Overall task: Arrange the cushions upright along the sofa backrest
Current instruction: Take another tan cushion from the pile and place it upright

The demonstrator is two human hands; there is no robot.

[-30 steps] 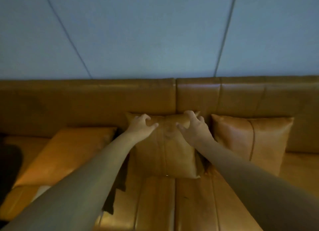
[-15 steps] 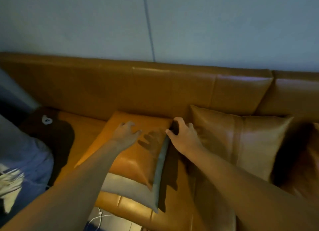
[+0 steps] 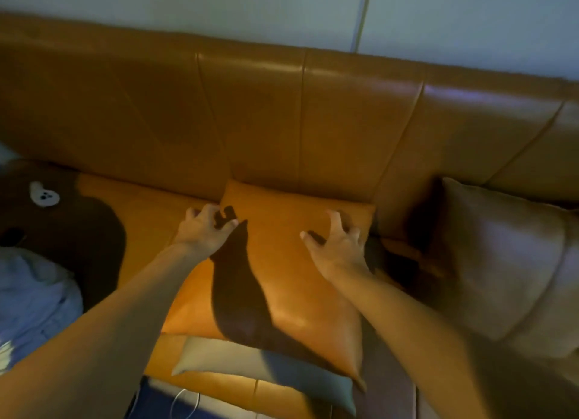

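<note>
Two hands reach over the orange cushion [image 3: 291, 281], which lies flat on the sofa seat [image 3: 147, 218] with its far edge touching the backrest [image 3: 266, 121]; the left hand [image 3: 203, 234] curls, fingers apart, at its far left corner, and the right hand [image 3: 336, 249] is spread near its far right corner, though whether either actually grips it is hard to tell. With a brown cushion [image 3: 501, 262] upright to the right, the step in hand looks like taking hold of this one. Next it needs tipping onto its edge against the backrest, clear of the grey cushion [image 3: 250, 359] beneath.
</note>
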